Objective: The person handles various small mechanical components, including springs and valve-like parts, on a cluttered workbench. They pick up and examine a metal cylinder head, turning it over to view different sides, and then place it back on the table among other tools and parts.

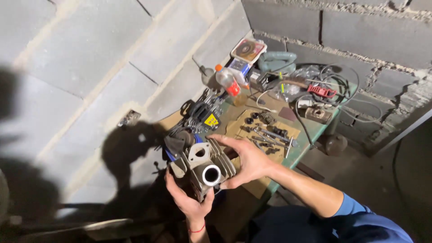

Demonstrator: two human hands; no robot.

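Note:
A grey finned metal engine cylinder [203, 165] with a round open port facing me is held over the near end of a green workbench [300, 146]. My left hand [188, 201] cups it from below, a red string around the wrist. From the right, my right hand [246, 161] wraps over its cooling fins, fingers spread across the top. Behind the cylinder sits a dark engine part [179, 140].
A piece of cardboard [243, 130] on the bench holds several bolts, springs and small parts. Farther back are a plastic bottle [228, 82] with a red label, boxes, a disc pack [248, 49], cables and a red tool [322, 91]. Grey block walls enclose the bench.

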